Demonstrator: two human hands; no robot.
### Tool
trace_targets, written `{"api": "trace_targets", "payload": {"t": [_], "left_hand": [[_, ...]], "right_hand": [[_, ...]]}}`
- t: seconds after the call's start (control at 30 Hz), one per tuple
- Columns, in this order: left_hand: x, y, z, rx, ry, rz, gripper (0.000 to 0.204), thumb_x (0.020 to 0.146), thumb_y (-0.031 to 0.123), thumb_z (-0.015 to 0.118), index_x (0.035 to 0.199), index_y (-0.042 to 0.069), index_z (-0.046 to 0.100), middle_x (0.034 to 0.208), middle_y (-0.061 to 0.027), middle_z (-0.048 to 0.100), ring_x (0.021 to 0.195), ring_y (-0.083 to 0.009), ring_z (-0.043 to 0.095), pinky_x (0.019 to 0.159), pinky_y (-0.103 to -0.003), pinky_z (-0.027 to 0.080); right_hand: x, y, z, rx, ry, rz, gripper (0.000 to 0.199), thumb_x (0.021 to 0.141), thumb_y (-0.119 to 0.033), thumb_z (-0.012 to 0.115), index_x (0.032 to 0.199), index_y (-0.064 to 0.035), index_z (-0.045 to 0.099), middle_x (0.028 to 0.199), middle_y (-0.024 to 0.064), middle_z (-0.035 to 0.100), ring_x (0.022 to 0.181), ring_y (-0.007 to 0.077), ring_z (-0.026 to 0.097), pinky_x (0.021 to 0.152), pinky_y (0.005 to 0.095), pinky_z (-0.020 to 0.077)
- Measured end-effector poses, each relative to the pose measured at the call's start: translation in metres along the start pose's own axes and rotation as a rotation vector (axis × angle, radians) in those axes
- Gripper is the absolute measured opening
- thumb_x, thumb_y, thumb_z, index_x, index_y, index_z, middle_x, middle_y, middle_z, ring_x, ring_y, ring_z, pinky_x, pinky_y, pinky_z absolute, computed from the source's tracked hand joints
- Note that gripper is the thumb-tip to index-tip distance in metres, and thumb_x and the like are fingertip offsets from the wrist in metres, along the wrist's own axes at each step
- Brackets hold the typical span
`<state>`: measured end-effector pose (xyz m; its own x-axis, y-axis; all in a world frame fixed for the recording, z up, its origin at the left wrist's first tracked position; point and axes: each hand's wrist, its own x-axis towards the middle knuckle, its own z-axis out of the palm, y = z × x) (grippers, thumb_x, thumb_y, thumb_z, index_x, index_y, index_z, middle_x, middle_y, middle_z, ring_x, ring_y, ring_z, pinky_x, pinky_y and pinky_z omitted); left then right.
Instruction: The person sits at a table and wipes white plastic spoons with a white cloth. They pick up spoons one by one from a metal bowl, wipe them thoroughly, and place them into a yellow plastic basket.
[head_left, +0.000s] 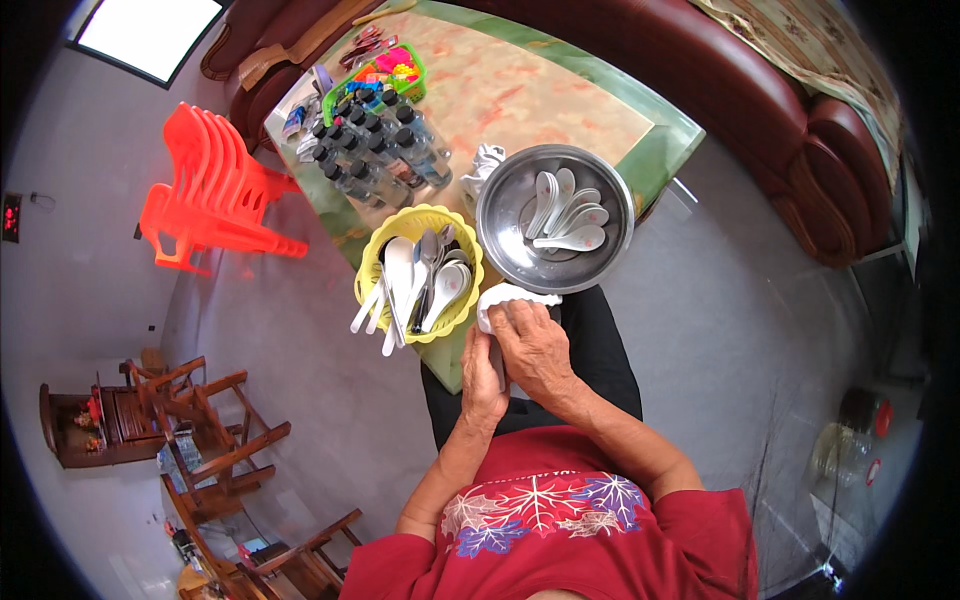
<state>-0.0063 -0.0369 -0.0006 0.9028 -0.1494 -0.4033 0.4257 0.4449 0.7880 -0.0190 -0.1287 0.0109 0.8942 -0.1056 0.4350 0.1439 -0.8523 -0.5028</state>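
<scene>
My left hand (481, 377) and my right hand (533, 345) are pressed together around a white cloth (505, 296), at the near edge of the table. Whether a spoon is wrapped in the cloth is hidden. Just beyond the hands, a yellow basket (372, 262) holds several white and metal spoons (425, 282). To its right a steel bowl (500, 210) holds several white soup spoons (568, 213).
On the green-rimmed marble table (660, 145) stand several dark-capped clear bottles (375, 150), a green basket of colourful items (385, 72) and a crumpled white cloth (485, 162). Stacked orange plastic chairs (215, 190) stand left; a dark red sofa (790, 120) curves behind.
</scene>
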Motion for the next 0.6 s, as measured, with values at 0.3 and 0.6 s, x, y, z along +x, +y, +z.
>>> {"api": "trace_targets", "payload": {"t": [0.3, 0.6], "left_hand": [[0.001, 0.013, -0.011, -0.020, -0.003, -0.111, 0.056, 0.092, 0.059, 0.034, 0.105, 0.007, 0.052, 0.089, -0.0030, 0.057, 0.075, -0.0124, 0.056, 0.066, -0.028, 0.048], [-0.004, 0.026, 0.000, 0.376, -0.018, 0.004, 0.044, 0.096, 0.040, 0.040, 0.113, 0.002, 0.056, 0.052, 0.0052, 0.035, 0.040, -0.0041, 0.028, 0.037, -0.021, 0.022]], "right_hand": [[-0.008, 0.005, -0.022, 0.522, -0.454, -0.051, 0.014, 0.078, -0.014, 0.058, 0.084, -0.0020, 0.055, 0.084, 0.0130, 0.051, 0.074, 0.0321, 0.057, 0.062, 0.0413, 0.0472], [-0.005, 0.036, -0.049, 1.124, -0.235, 0.258, 0.035, 0.084, -0.009, 0.055, 0.118, -0.0006, 0.051, 0.104, 0.0053, 0.056, 0.094, 0.0113, 0.054, 0.081, 0.0275, 0.0454]]}}
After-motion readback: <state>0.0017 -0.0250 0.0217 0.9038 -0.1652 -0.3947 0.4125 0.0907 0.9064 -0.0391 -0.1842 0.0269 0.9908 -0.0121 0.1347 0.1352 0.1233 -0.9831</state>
